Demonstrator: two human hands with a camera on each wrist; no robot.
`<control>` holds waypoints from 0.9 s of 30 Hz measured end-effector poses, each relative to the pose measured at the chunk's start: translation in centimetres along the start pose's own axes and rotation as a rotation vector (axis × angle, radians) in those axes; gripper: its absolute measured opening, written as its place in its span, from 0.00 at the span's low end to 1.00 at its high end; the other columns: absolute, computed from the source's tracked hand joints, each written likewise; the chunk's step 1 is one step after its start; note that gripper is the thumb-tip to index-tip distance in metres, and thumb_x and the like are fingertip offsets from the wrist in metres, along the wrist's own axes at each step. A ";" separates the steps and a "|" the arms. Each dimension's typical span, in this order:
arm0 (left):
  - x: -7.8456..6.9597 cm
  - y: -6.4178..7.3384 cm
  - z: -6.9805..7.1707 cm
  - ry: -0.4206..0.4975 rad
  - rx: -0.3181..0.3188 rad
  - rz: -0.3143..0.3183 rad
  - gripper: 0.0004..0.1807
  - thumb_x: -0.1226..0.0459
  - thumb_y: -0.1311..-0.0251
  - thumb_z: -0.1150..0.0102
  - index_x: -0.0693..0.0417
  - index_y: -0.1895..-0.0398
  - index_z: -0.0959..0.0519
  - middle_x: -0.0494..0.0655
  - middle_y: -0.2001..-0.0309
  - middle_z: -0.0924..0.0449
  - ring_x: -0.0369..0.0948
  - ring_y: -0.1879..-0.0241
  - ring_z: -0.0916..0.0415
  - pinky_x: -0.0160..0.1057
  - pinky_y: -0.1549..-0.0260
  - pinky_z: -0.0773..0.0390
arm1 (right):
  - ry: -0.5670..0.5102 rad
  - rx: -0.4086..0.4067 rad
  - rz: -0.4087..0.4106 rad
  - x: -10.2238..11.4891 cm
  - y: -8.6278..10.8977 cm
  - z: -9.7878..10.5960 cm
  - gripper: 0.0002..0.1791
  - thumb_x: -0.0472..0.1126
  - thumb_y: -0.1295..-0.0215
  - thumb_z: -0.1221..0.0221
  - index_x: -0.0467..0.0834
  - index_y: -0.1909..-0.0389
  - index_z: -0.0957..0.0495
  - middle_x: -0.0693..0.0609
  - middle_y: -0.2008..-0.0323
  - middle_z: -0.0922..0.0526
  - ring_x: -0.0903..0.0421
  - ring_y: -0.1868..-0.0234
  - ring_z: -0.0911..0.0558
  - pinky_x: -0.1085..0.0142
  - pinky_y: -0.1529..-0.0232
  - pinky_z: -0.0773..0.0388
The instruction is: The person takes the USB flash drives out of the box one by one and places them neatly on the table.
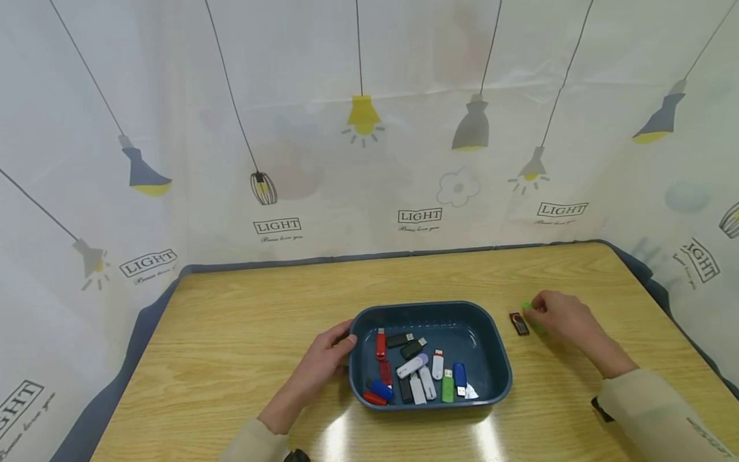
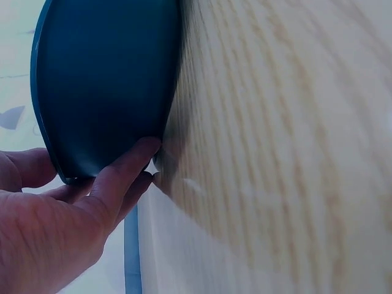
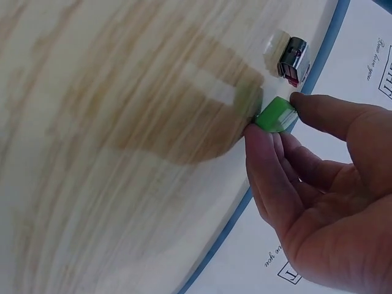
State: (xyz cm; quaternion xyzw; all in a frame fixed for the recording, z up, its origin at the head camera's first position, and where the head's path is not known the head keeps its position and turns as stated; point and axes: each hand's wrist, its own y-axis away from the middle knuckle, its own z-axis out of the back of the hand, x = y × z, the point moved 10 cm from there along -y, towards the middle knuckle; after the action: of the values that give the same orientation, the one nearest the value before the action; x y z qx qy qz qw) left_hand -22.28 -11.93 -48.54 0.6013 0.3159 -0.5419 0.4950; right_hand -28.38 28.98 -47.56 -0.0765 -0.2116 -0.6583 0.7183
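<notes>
A dark blue plastic bin (image 1: 491, 321) stands on the table, with several USB flash drives lying in it in red, black, white, blue and green. My left hand (image 1: 320, 359) grips the bin's left side. Its thumb lies over the rim and its fingers rest against the outer wall, as the left wrist view (image 2: 67, 226) shows. To the right of the bin, my right hand (image 1: 562, 317) pinches a green USB flash drive (image 3: 277, 114) between thumb and fingers at the tabletop. A dark red and black USB flash drive (image 1: 519, 324) lies just left of that hand.
The wooden table (image 1: 242, 333) reaches to a light curtain (image 1: 323, 173) printed with lamps, which hangs behind it and at both sides. Inside the bin, the drives lie mostly in the left and front part. A small black object (image 1: 602, 409) shows by the right sleeve.
</notes>
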 end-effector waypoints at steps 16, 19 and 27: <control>0.1 0.0 0.0 0.014 0.008 0.006 0.29 0.61 0.19 0.56 0.66 0.22 0.40 0.67 0.26 0.36 0.56 0.39 0.25 0.53 0.46 0.17 | -0.001 0.033 -0.060 -0.5 0.1 -0.5 0.14 0.45 0.29 0.39 0.38 0.68 0.23 0.52 0.77 0.29 0.54 0.74 0.30 0.63 0.72 0.37; 0.1 0.0 0.0 0.014 0.007 0.005 0.29 0.61 0.19 0.56 0.66 0.22 0.40 0.67 0.25 0.37 0.57 0.37 0.26 0.54 0.46 0.17 | 0.009 0.042 -0.076 -0.6 0.0 -0.5 0.18 0.46 0.29 0.38 0.32 0.62 0.21 0.47 0.72 0.22 0.53 0.72 0.27 0.62 0.71 0.31; 0.1 0.1 0.0 0.008 0.002 0.001 0.29 0.60 0.19 0.56 0.65 0.22 0.40 0.66 0.25 0.37 0.58 0.36 0.27 0.55 0.45 0.18 | 0.028 0.074 -0.103 -0.8 0.1 -0.3 0.23 0.47 0.29 0.38 0.26 0.55 0.21 0.38 0.63 0.17 0.50 0.68 0.24 0.57 0.66 0.24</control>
State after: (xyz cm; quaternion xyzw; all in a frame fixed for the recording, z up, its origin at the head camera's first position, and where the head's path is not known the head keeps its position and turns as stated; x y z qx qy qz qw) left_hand -22.18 -12.01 -48.66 0.6042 0.3167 -0.5396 0.4934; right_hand -28.23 29.57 -48.13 -0.0299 -0.2292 -0.6871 0.6888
